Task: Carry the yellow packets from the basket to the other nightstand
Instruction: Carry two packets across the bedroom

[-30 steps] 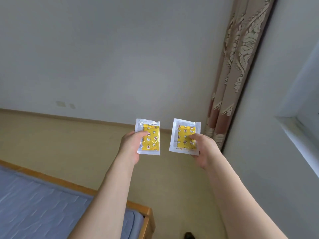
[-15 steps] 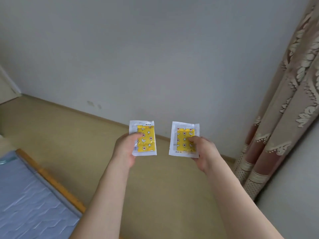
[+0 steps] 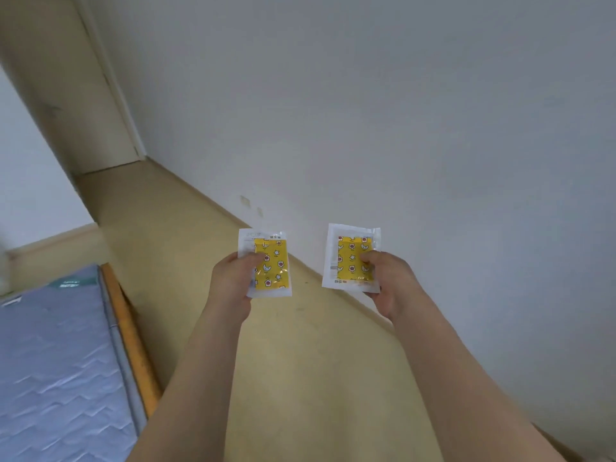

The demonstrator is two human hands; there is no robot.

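I hold two yellow packets out in front of me, each a clear white-edged sachet with a yellow star-and-moon print. My left hand (image 3: 231, 281) pinches the left yellow packet (image 3: 270, 265) by its left edge, thumb on the front. The right yellow packet (image 3: 348, 258) is held by my right hand (image 3: 388, 281) at its right edge, thumb on the front. Both packets stand upright, side by side and apart, above the floor. No basket or nightstand is in view.
A bed with a blue-grey mattress (image 3: 56, 371) and an orange wooden frame (image 3: 128, 331) lies at the lower left. Tan floor (image 3: 186, 248) runs ahead between the bed and the white wall (image 3: 400, 111), toward a door (image 3: 76, 95) at the far left.
The view has swung left: the curtain and window have left the frame, the door has come in, and the bed now runs along the left. Both hands keep hold of their packets.
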